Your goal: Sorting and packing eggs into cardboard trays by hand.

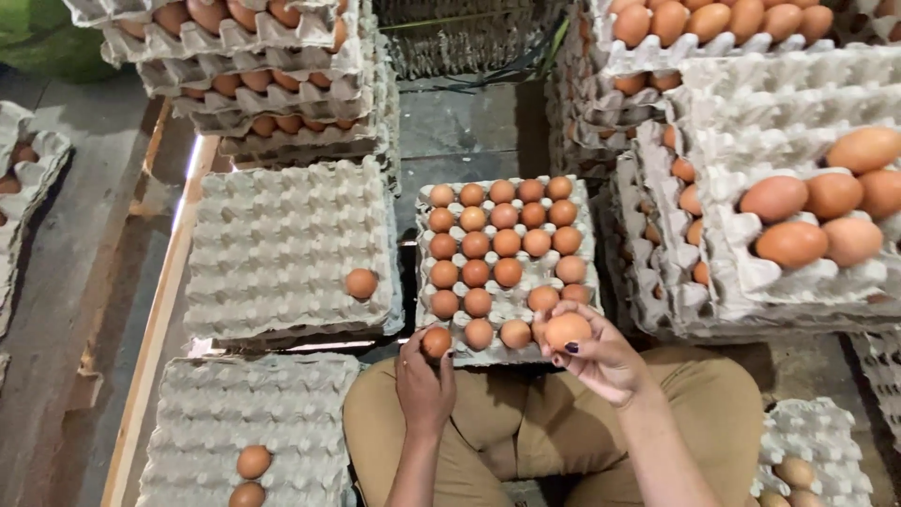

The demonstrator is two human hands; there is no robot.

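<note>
Brown eggs fill the grey paper tray (507, 302) in front of the person. Left hand (424, 383) is wrapped around one egg (435, 341) at the tray's near edge. Right hand (601, 357) grips another egg (567, 330) at its near right corner.

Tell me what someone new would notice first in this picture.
Two hands at bottom centre each hold a brown egg: the left hand one egg, the right hand a larger-looking egg. Just beyond them lies a nearly full egg tray, ringed by stacked trays and an almost bare tray.
</note>
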